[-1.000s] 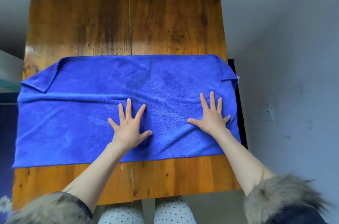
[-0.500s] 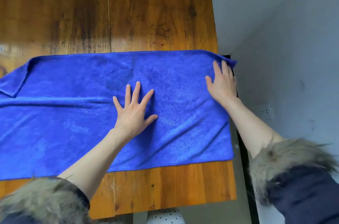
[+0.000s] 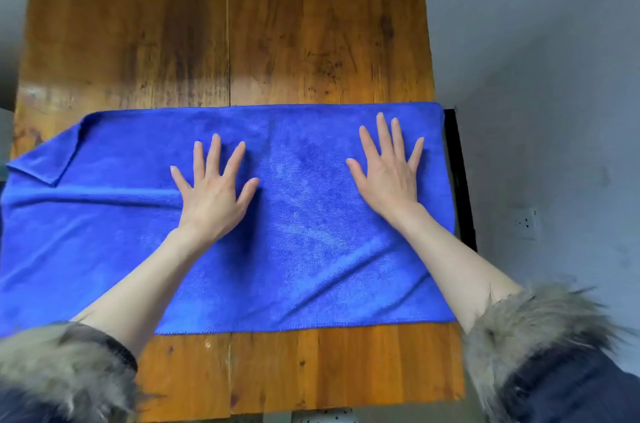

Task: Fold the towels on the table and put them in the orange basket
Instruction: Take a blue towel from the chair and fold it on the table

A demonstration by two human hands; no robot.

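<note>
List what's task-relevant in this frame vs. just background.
In the job:
blue towel, spread flat, far-left corner folded over
left hand, flat on the towel
right hand, flat on the towel
wooden table

Just there:
wall socket
fur-trimmed sleeves

No orange basket in view.

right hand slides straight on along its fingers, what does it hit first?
Only the far edge of the blue microfibre towel that the right hand lies flat on, then bare brown wooden table. Nothing else shows in that line up to the table's far edge.
</note>
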